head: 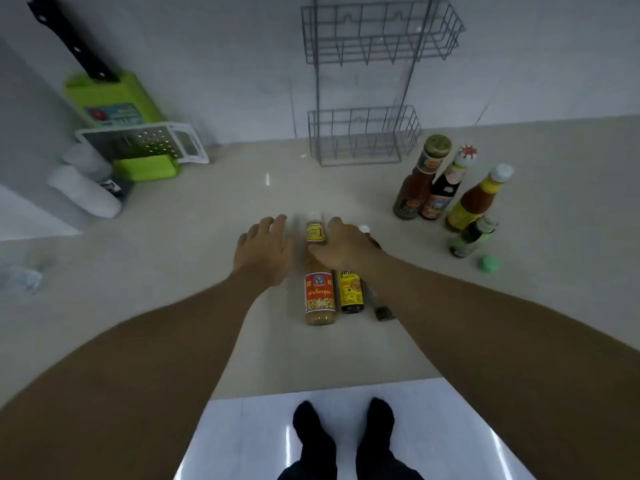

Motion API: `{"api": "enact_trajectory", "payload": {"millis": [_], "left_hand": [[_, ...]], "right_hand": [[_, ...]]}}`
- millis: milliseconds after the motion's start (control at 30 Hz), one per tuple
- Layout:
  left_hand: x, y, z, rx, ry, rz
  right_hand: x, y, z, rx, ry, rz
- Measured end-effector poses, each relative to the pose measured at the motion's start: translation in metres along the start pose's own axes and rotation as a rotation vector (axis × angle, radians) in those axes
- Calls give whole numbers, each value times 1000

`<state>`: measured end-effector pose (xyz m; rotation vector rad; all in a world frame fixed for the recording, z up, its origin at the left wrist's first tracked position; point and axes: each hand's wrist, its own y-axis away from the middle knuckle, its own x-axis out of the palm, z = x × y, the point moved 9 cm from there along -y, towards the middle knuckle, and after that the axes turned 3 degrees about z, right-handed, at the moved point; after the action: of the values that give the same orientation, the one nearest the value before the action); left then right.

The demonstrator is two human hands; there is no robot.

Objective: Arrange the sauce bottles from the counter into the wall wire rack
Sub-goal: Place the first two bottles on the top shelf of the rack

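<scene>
- Hands meet mid-counter (207,237). The left hand (265,249) is spread and relaxed, holding nothing, at 9 o'clock of the red-label bottle (319,296). The right hand (341,247) is draped over the necks of that bottle and the yellow-label bottle (350,292); I cannot tell whether its curled fingers grip either.
- Risk: these two stand tight together, with a thin dark bottle (381,306) just beside at 3 o'clock. Lifting one by the neck could topple a neighbour, perhaps toward the counter's front edge at 6 o'clock.
- The wire rack (363,136), no bottle in it yet, hangs at 12 o'clock; its front rail could catch a bottle's base.
- Bare counter runs from hands to rack. Four more bottles (438,199) crowd at 2 o'clock, a green cap (489,264) lies at 3 o'clock, and a grater (145,143) sits well apart at 10 o'clock.
</scene>
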<state>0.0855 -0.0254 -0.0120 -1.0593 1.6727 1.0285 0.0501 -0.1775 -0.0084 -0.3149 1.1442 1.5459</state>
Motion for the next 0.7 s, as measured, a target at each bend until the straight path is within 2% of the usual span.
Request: {"api": "enact_trajectory", "payload": {"millis": [200, 367, 533, 700], "left_hand": [[42, 2, 5, 58, 20, 57], [89, 9, 14, 7, -29, 168], [105, 11, 18, 4, -122, 86], [101, 14, 17, 24, -104, -5]], "right_hand": [[16, -10, 12, 9, 154, -64], [20, -11, 12, 20, 193, -95], [30, -17, 16, 0, 236, -112], [32, -16, 20, -16, 280, -123]]}}
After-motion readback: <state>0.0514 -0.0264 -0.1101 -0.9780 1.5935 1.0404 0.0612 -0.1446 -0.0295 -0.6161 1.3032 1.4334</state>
